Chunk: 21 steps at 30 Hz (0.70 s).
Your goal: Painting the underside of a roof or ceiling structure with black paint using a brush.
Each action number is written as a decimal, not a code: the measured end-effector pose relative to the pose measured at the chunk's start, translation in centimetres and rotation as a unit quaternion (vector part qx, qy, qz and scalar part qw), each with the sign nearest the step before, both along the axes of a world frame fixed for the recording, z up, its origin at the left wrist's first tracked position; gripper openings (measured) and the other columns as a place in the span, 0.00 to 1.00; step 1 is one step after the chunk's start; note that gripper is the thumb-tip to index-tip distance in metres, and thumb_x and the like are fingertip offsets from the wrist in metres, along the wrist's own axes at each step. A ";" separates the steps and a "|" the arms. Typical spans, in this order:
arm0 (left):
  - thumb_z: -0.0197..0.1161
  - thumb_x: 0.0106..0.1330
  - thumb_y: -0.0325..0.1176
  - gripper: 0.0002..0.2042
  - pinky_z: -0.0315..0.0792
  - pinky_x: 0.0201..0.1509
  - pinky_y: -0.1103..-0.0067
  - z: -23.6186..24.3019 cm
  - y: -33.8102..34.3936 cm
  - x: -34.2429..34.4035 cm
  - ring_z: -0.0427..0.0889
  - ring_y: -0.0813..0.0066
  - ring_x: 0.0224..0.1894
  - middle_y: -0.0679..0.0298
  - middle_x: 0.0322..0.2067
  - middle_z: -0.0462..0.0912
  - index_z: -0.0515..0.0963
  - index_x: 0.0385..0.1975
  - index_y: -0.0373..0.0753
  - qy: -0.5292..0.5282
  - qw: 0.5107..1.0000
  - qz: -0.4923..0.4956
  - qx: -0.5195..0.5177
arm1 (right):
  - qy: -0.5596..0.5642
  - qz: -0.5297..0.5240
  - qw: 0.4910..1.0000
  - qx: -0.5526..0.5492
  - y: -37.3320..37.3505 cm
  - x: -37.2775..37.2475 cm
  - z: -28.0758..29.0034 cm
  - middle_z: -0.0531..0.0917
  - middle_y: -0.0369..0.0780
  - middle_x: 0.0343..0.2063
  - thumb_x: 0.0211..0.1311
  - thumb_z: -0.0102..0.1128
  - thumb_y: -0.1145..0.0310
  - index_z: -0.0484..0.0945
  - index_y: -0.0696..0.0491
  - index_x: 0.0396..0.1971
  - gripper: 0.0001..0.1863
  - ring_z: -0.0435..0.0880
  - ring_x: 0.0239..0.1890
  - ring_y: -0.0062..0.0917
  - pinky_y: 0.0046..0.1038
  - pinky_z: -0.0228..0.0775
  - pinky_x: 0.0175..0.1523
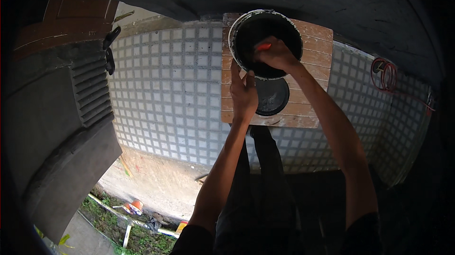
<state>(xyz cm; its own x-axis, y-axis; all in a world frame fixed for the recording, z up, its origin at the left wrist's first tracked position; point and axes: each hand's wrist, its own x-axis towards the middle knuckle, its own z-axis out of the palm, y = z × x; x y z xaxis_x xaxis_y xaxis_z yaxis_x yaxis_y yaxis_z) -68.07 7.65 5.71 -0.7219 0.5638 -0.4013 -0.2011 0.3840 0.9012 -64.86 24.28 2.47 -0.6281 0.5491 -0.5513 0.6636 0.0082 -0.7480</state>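
A dark bucket (pixel 296 27) with a pale, smeared rim stands on a low wooden table (pixel 316 46). My left hand (pixel 243 91) grips its near left rim, fingers along the outer wall and thumb at the edge. Reaching over the opening, my right hand (pixel 277 57) is closed around an orange-red handle (pixel 263 46). The tool's far end is lost in the dark inside, so its kind cannot be made out. Just below the bucket lies a round black shallow dish or lid (pixel 272 103) with grey smears, partly covered by the bucket and my left hand.
Grey-white checkered tiles (pixel 166 80) surround the table. A coil of red cord (pixel 386 75) lies at the right. Dark sandals (pixel 110 49) sit by a ridged step (pixel 90 91) at the left. My legs (pixel 265 160) are close to the table's near edge.
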 end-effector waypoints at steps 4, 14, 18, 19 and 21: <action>0.49 0.76 0.24 0.27 0.76 0.61 0.63 0.1 0.3 0.3 0.80 0.61 0.58 0.50 0.64 0.72 0.53 0.73 0.41 -0.008 1.000 0.008 -0.002 | -0.041 0.216 0.965 0.146 1.9 0.1 1.5 0.85 0.48 0.44 0.50 0.67 0.70 0.86 0.55 0.38 0.14 0.85 0.48 0.39 0.35 0.77 0.57; 0.51 0.77 0.25 0.26 0.75 0.40 0.79 -0.7 0.1 0.0 0.77 0.80 0.40 0.59 0.59 0.75 0.54 0.73 0.41 -0.036 0.999 0.031 0.012 | -0.087 0.262 0.943 0.184 0.6 0.4 1.4 0.82 0.51 0.46 0.56 0.62 0.68 0.81 0.55 0.43 0.14 0.80 0.56 0.43 0.38 0.71 0.63; 0.51 0.77 0.25 0.26 0.74 0.39 0.79 -0.4 0.0 0.1 0.77 0.80 0.40 0.59 0.58 0.76 0.55 0.72 0.41 -0.038 0.999 0.023 0.011 | -0.083 0.244 0.956 0.144 0.0 0.2 0.7 0.81 0.53 0.49 0.54 0.63 0.67 0.80 0.59 0.46 0.19 0.81 0.55 0.46 0.40 0.70 0.65; 0.51 0.77 0.25 0.26 0.74 0.39 0.79 -0.6 0.1 0.1 0.77 0.80 0.40 0.59 0.58 0.76 0.55 0.72 0.41 -0.035 0.999 0.022 0.015 | -0.054 0.204 0.961 0.177 -0.3 0.1 0.2 0.82 0.51 0.47 0.56 0.64 0.66 0.81 0.59 0.46 0.19 0.82 0.54 0.44 0.39 0.74 0.62; 0.51 0.77 0.26 0.26 0.74 0.39 0.79 -0.7 0.2 0.2 0.77 0.80 0.40 0.59 0.58 0.76 0.55 0.72 0.41 -0.032 0.999 0.021 0.018 | -0.025 0.162 0.964 0.209 0.1 -0.2 -0.7 0.83 0.49 0.45 0.57 0.65 0.65 0.81 0.58 0.46 0.18 0.83 0.52 0.42 0.37 0.77 0.59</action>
<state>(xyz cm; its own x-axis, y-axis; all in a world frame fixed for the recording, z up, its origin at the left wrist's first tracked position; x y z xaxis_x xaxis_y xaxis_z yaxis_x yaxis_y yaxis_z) -67.87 7.83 4.97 -0.7186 0.5483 -0.4276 -0.2743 0.3416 0.8989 -65.02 24.40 1.77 -0.7820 0.5098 -0.3586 0.6113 0.5151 -0.6008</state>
